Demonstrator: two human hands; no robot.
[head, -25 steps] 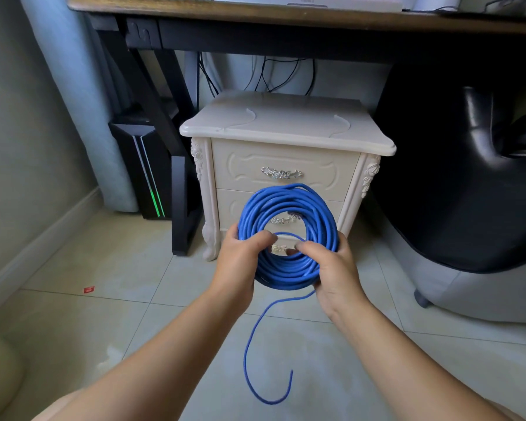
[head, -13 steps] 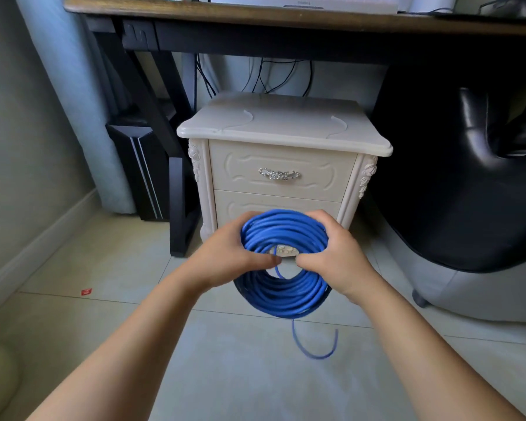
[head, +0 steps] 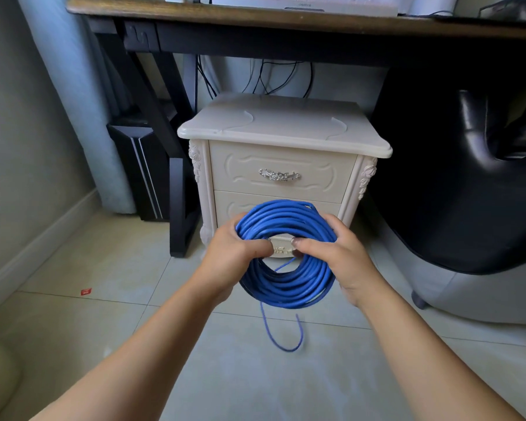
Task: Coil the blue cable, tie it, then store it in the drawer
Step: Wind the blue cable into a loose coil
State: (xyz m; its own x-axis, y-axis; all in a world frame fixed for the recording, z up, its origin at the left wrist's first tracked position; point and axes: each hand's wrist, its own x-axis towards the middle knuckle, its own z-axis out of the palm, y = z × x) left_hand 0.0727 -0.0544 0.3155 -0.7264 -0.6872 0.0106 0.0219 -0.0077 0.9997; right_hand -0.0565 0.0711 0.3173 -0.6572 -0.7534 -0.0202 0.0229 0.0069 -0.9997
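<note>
You get soft, even daylight on the floor and cabinet. Under the desk and round the chair it drops to deep shadow. The cable end blurs slightly, and straight lines bow at your edges.

Pale tiled floor, grey wall, wooden desk, black leather chair, pale-blue curtain

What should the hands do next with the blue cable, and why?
Probably wrap the dangling tail round the blue cable coil to tie it. The left hand and right hand grip the coil, its tail hangs free below, and the top drawer is shut.
</note>
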